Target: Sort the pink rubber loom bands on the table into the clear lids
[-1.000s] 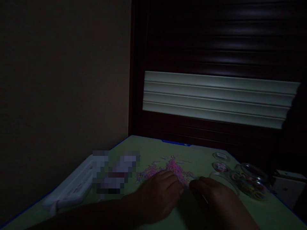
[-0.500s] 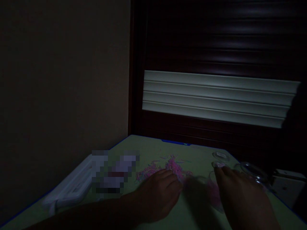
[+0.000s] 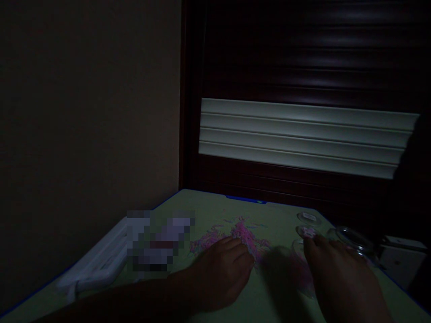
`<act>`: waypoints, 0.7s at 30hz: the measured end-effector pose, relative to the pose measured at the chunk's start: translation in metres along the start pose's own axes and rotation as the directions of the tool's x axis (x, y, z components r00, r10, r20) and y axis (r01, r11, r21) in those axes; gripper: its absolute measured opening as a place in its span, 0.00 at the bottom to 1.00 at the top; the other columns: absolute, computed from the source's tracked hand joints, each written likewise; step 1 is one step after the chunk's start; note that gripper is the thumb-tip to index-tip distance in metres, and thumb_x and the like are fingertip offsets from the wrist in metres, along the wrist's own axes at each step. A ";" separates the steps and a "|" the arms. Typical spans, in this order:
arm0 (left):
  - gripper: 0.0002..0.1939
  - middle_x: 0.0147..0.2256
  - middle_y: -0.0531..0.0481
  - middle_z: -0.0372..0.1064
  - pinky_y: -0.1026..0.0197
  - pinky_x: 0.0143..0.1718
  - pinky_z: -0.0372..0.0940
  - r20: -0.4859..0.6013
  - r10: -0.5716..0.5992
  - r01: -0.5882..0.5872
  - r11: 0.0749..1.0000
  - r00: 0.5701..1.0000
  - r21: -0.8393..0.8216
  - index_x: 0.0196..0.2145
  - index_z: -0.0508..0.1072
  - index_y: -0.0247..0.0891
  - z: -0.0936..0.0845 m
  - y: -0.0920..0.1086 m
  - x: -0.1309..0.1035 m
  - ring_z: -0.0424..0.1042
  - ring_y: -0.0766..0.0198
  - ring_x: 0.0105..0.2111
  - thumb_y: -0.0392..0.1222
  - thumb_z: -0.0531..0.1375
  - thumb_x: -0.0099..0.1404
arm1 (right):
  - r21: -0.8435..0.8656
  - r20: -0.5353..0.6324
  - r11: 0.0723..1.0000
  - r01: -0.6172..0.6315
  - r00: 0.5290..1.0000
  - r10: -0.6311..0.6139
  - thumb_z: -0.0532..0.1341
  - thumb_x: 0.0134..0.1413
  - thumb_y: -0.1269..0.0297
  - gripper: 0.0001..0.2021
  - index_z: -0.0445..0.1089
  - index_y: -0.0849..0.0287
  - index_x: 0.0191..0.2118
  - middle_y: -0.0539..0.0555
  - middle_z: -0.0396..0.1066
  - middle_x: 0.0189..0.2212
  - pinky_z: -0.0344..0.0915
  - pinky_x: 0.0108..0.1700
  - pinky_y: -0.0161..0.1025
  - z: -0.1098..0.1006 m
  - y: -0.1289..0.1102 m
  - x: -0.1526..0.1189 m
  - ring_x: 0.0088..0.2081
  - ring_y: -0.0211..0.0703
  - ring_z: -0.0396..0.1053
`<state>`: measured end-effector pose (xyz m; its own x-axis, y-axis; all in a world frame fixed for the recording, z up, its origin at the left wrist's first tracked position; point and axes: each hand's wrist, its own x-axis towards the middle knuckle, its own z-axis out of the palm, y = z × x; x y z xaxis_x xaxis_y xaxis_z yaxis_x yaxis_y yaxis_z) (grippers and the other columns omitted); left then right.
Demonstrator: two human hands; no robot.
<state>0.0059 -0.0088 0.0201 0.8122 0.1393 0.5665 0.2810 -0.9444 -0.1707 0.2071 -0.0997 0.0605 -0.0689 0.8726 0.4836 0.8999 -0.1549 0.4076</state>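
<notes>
A loose heap of small pink and pale pieces [image 3: 243, 233] lies on the light green table [image 3: 279, 215]. Just in front of it rests my left hand [image 3: 224, 269], its fingers curled in; whatever is beneath them is hidden. At the right, my right hand [image 3: 340, 273] hangs over the containers, fingers bent downward, the tips dark and hard to make out. Beside it stands a clear container with pink contents [image 3: 301, 269], partly covered by the hand. A small round dish with pale pink pieces [image 3: 307, 232] is just beyond its fingertips.
A round clear lid with a label [image 3: 309, 217] lies at the back right, near another clear round container [image 3: 353, 237]. A white box-like object [image 3: 402, 258] stands at the right edge. On the left are a white tray-like object [image 3: 97, 264] and a pixelated item [image 3: 164, 242].
My right hand has shifted slightly away from the small round dish, which shows more now. My left hand has barely moved. The whole view has shifted a little.
</notes>
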 end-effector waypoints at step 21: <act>0.05 0.29 0.49 0.62 0.60 0.33 0.56 0.037 -0.102 0.101 0.995 0.994 0.022 0.30 0.62 0.35 0.007 0.000 -0.001 0.61 0.63 0.30 0.31 0.49 0.62 | 0.116 -0.067 0.993 0.027 0.998 -0.019 0.50 0.40 0.84 0.16 0.70 0.62 0.32 0.60 0.71 0.29 0.61 0.29 0.47 -0.004 -0.005 0.002 0.29 0.53 0.69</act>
<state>0.0081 -0.0067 0.0140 0.7977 0.2454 0.5509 0.3726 -0.9188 -0.1302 0.2008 -0.0988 0.0625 -0.1149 0.8424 0.5264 0.9416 -0.0765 0.3280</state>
